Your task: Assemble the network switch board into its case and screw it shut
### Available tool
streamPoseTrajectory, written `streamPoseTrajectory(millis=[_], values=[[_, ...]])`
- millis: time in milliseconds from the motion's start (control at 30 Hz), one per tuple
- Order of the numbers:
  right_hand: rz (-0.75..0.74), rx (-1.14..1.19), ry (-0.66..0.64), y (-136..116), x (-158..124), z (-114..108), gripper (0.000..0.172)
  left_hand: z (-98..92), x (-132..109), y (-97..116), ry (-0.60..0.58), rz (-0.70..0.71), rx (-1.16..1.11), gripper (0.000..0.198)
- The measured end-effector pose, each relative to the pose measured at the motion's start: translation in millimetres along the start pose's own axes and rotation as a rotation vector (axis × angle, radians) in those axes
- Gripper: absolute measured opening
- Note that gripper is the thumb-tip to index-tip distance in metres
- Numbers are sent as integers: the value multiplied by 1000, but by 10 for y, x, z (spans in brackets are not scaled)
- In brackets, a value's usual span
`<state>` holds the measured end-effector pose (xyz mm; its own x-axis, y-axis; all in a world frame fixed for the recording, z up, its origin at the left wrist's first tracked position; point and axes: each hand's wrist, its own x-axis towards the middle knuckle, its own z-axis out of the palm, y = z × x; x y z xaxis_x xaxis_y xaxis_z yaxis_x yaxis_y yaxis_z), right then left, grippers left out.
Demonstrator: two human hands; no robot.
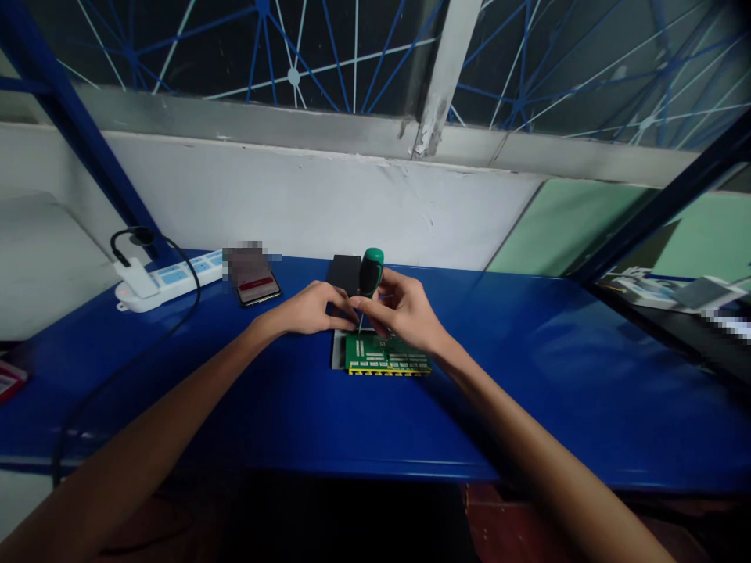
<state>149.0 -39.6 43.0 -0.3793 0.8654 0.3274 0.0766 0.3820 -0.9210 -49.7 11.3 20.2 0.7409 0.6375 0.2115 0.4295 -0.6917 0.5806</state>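
My right hand [407,309] grips a screwdriver [371,272] with a green and black handle. It stands nearly upright, its thin shaft pointing down at the far left part of a green circuit board [375,352]. The board carries white-labelled parts and a yellow strip along its near edge. My left hand [320,306] rests at the board's far left corner, its fingertips drawn together close to the shaft; what they hold, if anything, is hidden. A grey metal plate [339,356] shows under the board's left side, and a dark flat piece [343,272] lies just behind.
On the blue table [246,422], a white power strip [176,281] with a plugged-in adapter and black cable [191,301] lies at the left. Near it is a phone [258,289]. A red item [10,381] sits at the left edge; papers [639,289] lie far right.
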Motion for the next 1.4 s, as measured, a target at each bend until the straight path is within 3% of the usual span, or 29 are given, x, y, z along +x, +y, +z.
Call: streamPoseTrajectory(millis=[133, 300, 1067, 1400], values=[[1, 22, -15, -6, 3, -11, 30, -55, -13, 127, 40, 42, -76, 15], [-26, 21, -22, -23, 1, -28, 31, -38, -6, 230, -11, 41, -154, 17], [34, 87, -157, -11, -5, -65, 26, 77, 28, 145, 60, 42, -262, 20], [23, 4, -5, 57, -11, 62, 27, 119, 42, 138, 90, -45, -219, 29]])
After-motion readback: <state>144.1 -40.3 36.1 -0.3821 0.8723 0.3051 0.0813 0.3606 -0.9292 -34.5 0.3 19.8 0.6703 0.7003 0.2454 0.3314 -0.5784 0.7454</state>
